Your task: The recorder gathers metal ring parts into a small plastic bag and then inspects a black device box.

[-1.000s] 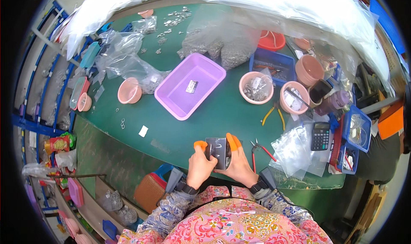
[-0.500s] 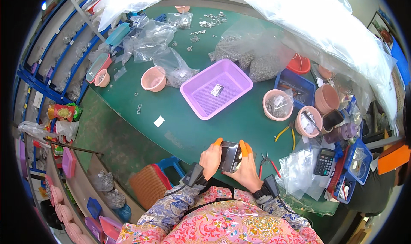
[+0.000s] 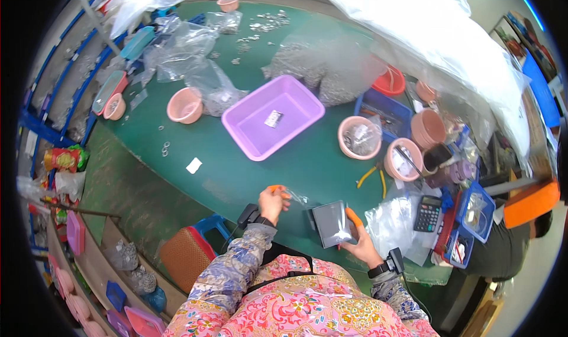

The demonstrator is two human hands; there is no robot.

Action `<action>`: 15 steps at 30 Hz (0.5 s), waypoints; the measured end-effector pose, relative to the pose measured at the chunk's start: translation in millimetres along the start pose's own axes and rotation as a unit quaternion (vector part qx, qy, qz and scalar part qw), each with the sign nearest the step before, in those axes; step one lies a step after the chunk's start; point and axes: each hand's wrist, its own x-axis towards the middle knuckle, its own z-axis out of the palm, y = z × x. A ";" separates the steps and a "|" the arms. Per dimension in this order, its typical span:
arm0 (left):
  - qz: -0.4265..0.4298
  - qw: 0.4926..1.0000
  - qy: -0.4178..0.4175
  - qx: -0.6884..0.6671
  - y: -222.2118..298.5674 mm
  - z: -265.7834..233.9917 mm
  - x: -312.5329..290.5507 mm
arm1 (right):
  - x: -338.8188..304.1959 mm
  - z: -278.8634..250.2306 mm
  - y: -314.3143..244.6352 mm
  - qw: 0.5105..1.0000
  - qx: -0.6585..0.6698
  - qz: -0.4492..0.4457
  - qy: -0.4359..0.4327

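Observation:
My right hand (image 3: 362,243) grips a flat dark square box (image 3: 331,224) by its right edge, with an orange-covered finger along that side. The box's face is glossy and looks wrapped in clear film. To its left, my left hand (image 3: 273,205) is closed in a pinch, with orange covers on its fingertips. A thin strip of clear plastic film (image 3: 299,198) trails from those fingers toward the box. Whether the strip still joins the box, I cannot tell. Beyond my hands lies a purple plastic basket (image 3: 236,137) with a small label inside.
Yellow-handled pliers (image 3: 383,186), clear plastic bags (image 3: 387,221) and a calculator (image 3: 427,213) lie at right. Pink tubs (image 3: 184,106) and a blue tray (image 3: 395,103) stand on the green table (image 3: 225,177). Bags of metal parts (image 3: 307,71) lie at the back, and a stool (image 3: 186,257) stands at near left.
My left hand has come off the box and moved left, drawing out clear film. The box has tilted and shifted right in my right hand. The whole view has shifted a little.

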 end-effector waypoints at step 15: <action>0.308 0.882 -0.278 0.223 52.3 32.6 -90.6 | 30.3 47.7 -90.8 0.903 -0.396 -0.020 0.165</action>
